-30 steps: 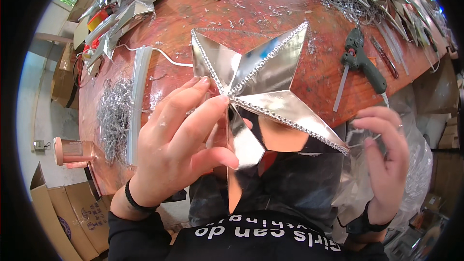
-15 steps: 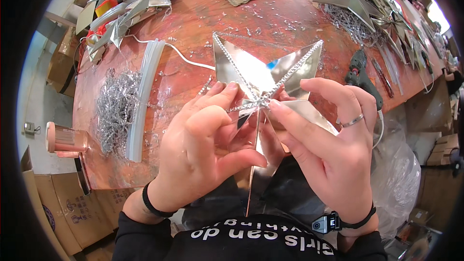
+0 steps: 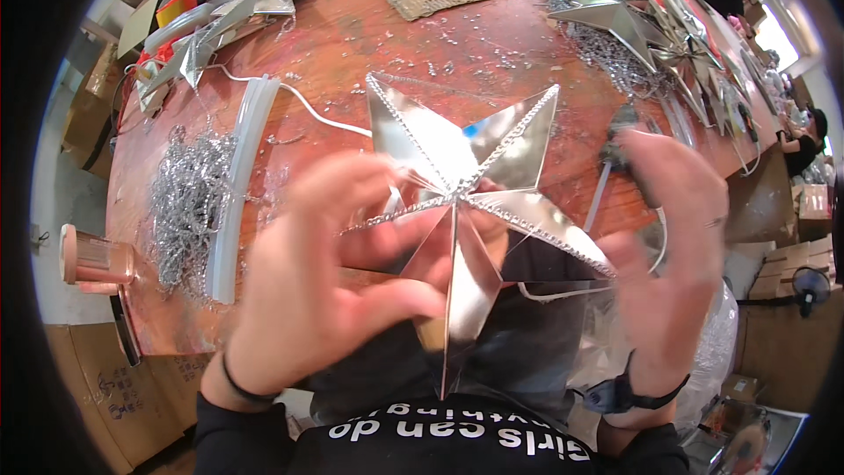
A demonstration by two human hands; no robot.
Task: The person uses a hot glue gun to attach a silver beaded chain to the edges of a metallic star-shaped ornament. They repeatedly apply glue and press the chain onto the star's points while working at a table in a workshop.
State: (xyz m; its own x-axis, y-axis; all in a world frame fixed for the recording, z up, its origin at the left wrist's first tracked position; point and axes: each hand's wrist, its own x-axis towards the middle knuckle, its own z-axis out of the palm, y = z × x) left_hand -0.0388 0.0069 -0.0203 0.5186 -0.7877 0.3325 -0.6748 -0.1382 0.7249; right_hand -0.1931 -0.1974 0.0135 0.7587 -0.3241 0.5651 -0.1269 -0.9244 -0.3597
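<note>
Since r. hand [image 3: 673,255] let go: star [image 3: 466,185] left-held.

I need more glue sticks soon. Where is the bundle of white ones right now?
In the head view, the white glue sticks lie left of the left hand, beside the silver tinsel pile.

Single head-worn fisheye view, looking steeply down and forward from above the person's chest onto a reddish table [image 3: 492,44] whose straight edges bow toward the dark circular rim. The lens sits very close to the left hand [image 3: 325,290] and right hand [image 3: 673,246], both blurred and filling the lower half with the forearms entering from the bottom edge; a silver star [image 3: 466,185] lies between their fingers [image 3: 396,295] at picture centre. Beyond the fingers the table recedes to the upper rim, with floor and cardboard boxes [image 3: 97,396] to the left of them; no second view shares the scene.
</note>
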